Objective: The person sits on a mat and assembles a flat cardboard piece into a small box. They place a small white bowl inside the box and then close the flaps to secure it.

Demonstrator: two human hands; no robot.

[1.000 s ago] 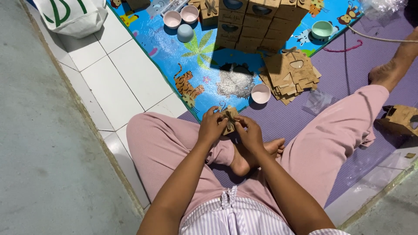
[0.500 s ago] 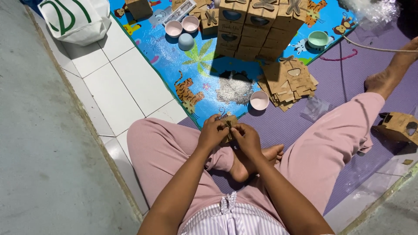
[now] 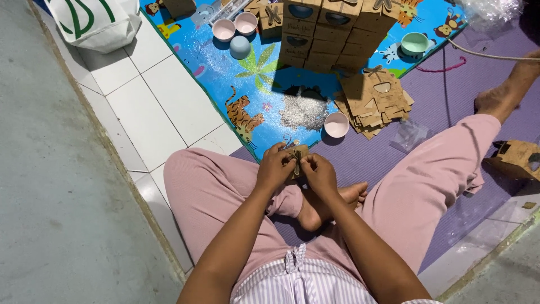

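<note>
A small brown cardboard box [image 3: 298, 156] with a string bow is held above my crossed legs. My left hand [image 3: 275, 167] grips its left side, and my right hand [image 3: 319, 172] pinches the string on its front. Both hands touch the box, and most of it is hidden behind my fingers. I sit on the floor in pink trousers.
A stack of flat brown cut-outs [image 3: 374, 101] and a pink cup [image 3: 336, 124] lie ahead on the blue animal mat [image 3: 247, 95]. Finished boxes [image 3: 332, 28] are piled further back, with three small cups [image 3: 235, 32] and a green cup [image 3: 414, 43]. White bag [image 3: 95, 19] at top left; another box [image 3: 516, 160] at right.
The hands and box stay together in the same grip. The view has shifted slightly, so the mat and stacked boxes sit lower in frame.
</note>
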